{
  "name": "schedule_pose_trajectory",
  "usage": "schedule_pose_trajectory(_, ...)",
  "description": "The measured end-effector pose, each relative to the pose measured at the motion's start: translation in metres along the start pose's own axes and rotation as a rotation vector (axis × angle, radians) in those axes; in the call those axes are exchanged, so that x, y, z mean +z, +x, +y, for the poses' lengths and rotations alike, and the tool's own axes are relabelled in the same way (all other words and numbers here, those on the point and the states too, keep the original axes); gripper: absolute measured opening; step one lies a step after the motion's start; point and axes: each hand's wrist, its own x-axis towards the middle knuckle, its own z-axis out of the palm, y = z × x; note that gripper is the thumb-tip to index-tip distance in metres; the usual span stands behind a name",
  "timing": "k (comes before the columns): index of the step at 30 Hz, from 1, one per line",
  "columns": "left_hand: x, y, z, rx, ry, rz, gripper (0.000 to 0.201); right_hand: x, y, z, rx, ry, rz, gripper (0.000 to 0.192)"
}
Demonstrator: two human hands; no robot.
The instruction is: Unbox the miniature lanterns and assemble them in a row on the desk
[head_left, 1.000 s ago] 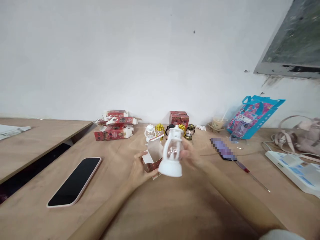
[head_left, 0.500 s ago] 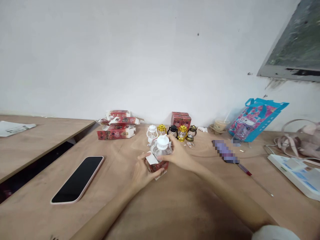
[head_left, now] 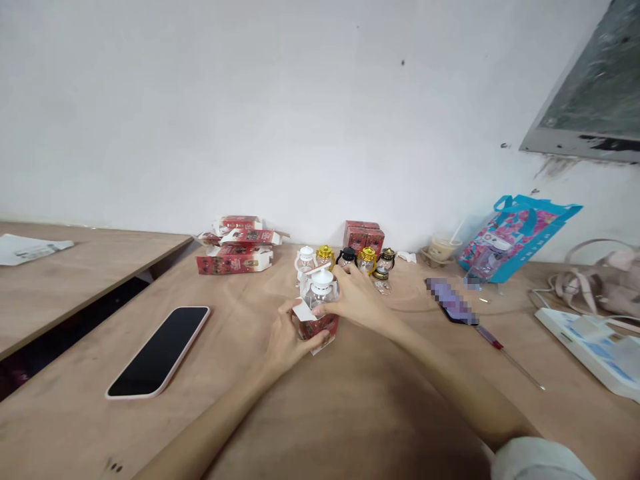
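My left hand [head_left: 289,340] is wrapped round a small red printed box [head_left: 320,325] with a white flap standing open at its top. A white toy lantern [head_left: 321,283] with a clear body sticks up out of the box, its lower part hidden inside. My right hand [head_left: 355,297] grips the lantern's side, thumb in front near the box's rim. Just behind stands a row of small lanterns: a white one [head_left: 306,257], a gold one [head_left: 325,253], a black one [head_left: 347,257], another gold one [head_left: 369,259] and a dark bronze one [head_left: 384,263].
Opened red boxes [head_left: 233,261] lie piled at the back left, closed red boxes [head_left: 363,235] by the wall. A phone [head_left: 159,350] lies left. To the right are a screwdriver [head_left: 510,360], a cup [head_left: 443,249], a blue bag [head_left: 520,233] and a white device [head_left: 585,350].
The white lantern's handle has swung up over its cap. My right hand has shifted slightly lower on the lantern, and the view has moved a little.
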Motion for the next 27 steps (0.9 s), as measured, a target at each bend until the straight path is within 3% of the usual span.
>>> schedule_pose_trajectory(4,-0.001,0.0,0.001,0.02,-0.008,-0.002,0.069,-0.006,0.008,0.012,-0.166,0.006,-0.057,0.048)
schedule_pose_trajectory(8,-0.004,0.004,0.003,0.056,-0.043,-0.017,0.079,-0.01,0.01,0.02,-0.235,0.173,-0.146,0.034)
schedule_pose_trajectory(11,-0.006,0.006,0.005,0.078,-0.06,-0.058,0.087,-0.006,0.007,0.021,-0.242,0.295,-0.078,0.034)
schedule_pose_trajectory(16,-0.005,0.005,0.004,0.097,-0.026,-0.056,0.091,0.002,0.006,0.023,-0.263,0.214,-0.06,0.024)
schedule_pose_trajectory(21,-0.003,0.003,0.001,0.179,0.046,-0.074,0.082,-0.001,0.001,0.029,-0.422,0.391,-0.169,0.019)
schedule_pose_trajectory(24,-0.007,0.002,0.003,0.269,0.066,-0.018,0.074,0.004,-0.005,0.038,-0.32,0.717,-0.072,0.028)
schedule_pose_trajectory(27,-0.013,0.003,0.009,0.371,0.06,-0.059,0.059,0.017,-0.007,0.049,-0.158,0.967,-0.013,0.034)
